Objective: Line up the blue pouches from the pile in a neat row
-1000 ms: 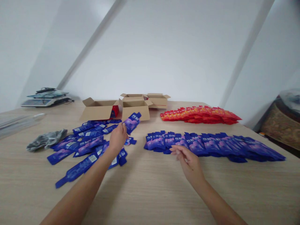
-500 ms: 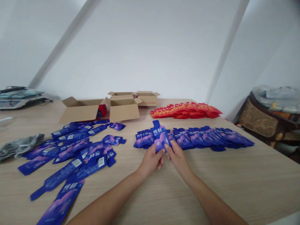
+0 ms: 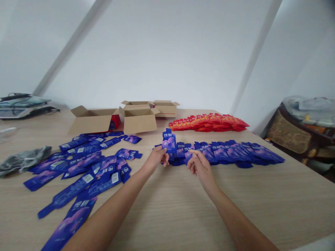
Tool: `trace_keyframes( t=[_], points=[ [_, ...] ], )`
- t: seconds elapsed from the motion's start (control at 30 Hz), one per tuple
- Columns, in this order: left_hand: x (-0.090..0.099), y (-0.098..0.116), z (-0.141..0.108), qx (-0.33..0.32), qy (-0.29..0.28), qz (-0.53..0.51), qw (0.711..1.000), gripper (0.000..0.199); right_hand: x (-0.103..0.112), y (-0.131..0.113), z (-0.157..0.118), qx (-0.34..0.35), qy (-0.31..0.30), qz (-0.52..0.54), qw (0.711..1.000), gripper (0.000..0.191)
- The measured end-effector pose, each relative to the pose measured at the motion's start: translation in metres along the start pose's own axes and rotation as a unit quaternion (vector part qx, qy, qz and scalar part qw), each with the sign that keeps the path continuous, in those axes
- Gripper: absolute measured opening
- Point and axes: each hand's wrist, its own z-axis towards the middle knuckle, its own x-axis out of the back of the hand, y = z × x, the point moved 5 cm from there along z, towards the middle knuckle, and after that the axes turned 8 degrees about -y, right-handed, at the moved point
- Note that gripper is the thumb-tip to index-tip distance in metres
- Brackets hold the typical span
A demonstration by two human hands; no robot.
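Pinched between the thumb and fingers of my left hand is a blue-purple packet, held upright over the left end of a row of overlapping blue packets. My right hand is off that packet, in front of the row, its index finger pointing left and the other fingers curled, with nothing visible in it. A loose pile of blue packets lies on the left of the table, some face up and some showing barcodes.
Behind the blue row lies a row of red packets. Open cardboard boxes stand at the back. A grey cloth lies at the left, a device with cables behind it. A patterned chair holding bags is at the right.
My right hand has let go of the packet and moved right. My left hand has moved left and slightly up with the packet.
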Motion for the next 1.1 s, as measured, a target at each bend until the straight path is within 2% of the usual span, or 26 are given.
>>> trace_keyframes(
  t=[0.1,0.27,0.37,0.43,0.5,0.53,0.6,0.67,0.7,0.77,0.83,0.97,1.1],
  points=[
    [0.006,-0.009,0.006,0.051,-0.027,0.059,0.997,0.038,-0.003,0.002,0.0,0.002,-0.02,-0.028,0.999,0.039],
    [-0.002,-0.022,0.011,0.096,-0.059,0.134,0.985,0.051,-0.005,0.007,-0.001,-0.01,-0.03,-0.043,0.999,0.037],
    [0.0,-0.023,0.013,0.117,-0.062,0.177,0.975,0.05,-0.003,0.005,-0.002,-0.008,-0.032,-0.047,0.998,0.037],
    [0.009,-0.02,0.013,0.126,-0.048,0.222,0.966,0.046,-0.003,0.004,-0.003,-0.007,-0.035,-0.049,0.998,0.036],
    [0.029,-0.014,0.009,0.129,-0.006,0.327,0.936,0.046,-0.003,0.003,-0.004,-0.008,-0.035,-0.051,0.998,0.036],
    [0.043,-0.011,0.007,0.127,0.028,0.399,0.908,0.048,-0.002,0.002,-0.005,-0.009,-0.035,-0.052,0.998,0.035],
    [0.075,-0.004,-0.001,0.124,0.097,0.545,0.824,0.046,-0.002,0.002,-0.005,-0.008,-0.035,-0.05,0.998,0.035],
    [0.106,-0.007,-0.008,0.14,0.122,0.642,0.744,0.039,-0.003,0.002,-0.005,-0.006,-0.037,-0.048,0.998,0.034],
    [0.12,-0.012,-0.011,0.155,0.119,0.657,0.728,0.044,-0.003,0.002,-0.005,-0.005,-0.037,-0.046,0.998,0.035],
    [0.142,-0.024,-0.015,0.178,0.094,0.668,0.716,0.057,-0.004,0.002,-0.005,-0.005,-0.037,-0.043,0.998,0.035],
    [0.153,-0.034,-0.017,0.18,0.07,0.671,0.716,0.058,-0.004,0.002,-0.005,-0.007,-0.037,-0.044,0.998,0.035],
    [0.152,-0.043,-0.017,0.14,0.051,0.689,0.71,0.045,-0.005,0.001,-0.006,-0.005,-0.036,-0.049,0.998,0.033],
    [0.15,-0.032,-0.017,0.108,0.074,0.701,0.701,0.036,-0.006,0.0,-0.008,0.008,-0.044,-0.056,0.997,0.031]
  ],
)
